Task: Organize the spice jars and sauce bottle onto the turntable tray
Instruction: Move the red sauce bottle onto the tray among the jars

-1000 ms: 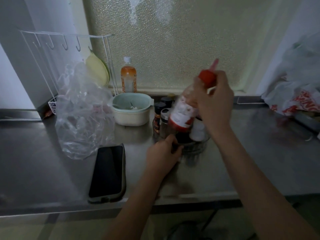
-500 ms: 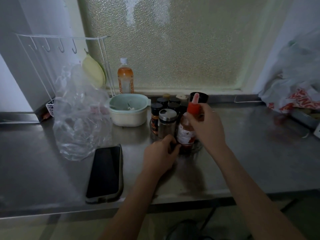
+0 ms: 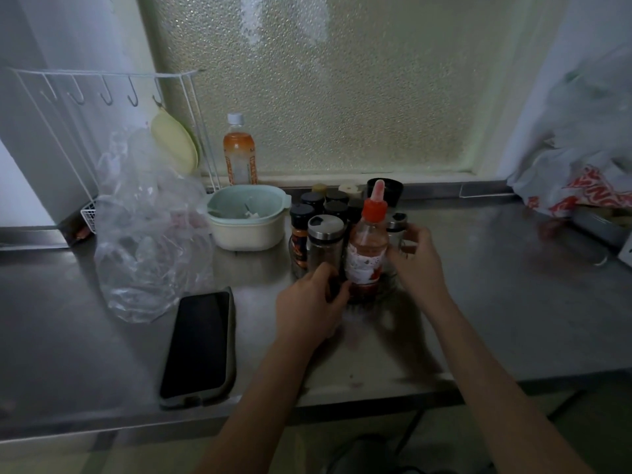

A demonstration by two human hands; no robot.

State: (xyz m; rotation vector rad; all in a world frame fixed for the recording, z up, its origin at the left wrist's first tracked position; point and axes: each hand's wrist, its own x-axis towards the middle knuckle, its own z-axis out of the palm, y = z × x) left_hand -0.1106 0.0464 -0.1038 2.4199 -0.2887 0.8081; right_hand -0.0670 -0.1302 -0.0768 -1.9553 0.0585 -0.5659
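The sauce bottle (image 3: 366,254), clear with a red nozzle cap and a white and red label, stands upright at the front of the clear turntable tray (image 3: 388,285). Beside it on the left are a steel-lidded jar (image 3: 325,241) and a black-capped spice jar (image 3: 301,234). Several dark-lidded jars (image 3: 335,206) crowd behind. My left hand (image 3: 307,309) grips the tray's front rim. My right hand (image 3: 419,261) curls at the bottle's right side, by another steel-lidded jar (image 3: 396,224). What it grips is hidden.
A dark phone (image 3: 198,343) lies near the steel counter's front edge. A crumpled clear plastic bag (image 3: 147,234) and a pale bowl (image 3: 248,220) sit left of the tray. An orange drink bottle (image 3: 239,155) and a wire rack (image 3: 102,97) stand behind. Shopping bags (image 3: 581,179) fill the right.
My right hand lowered the tilted sauce bottle onto the tray, stood it upright, then slid from its cap down to its right side. My left hand stayed on the rim.
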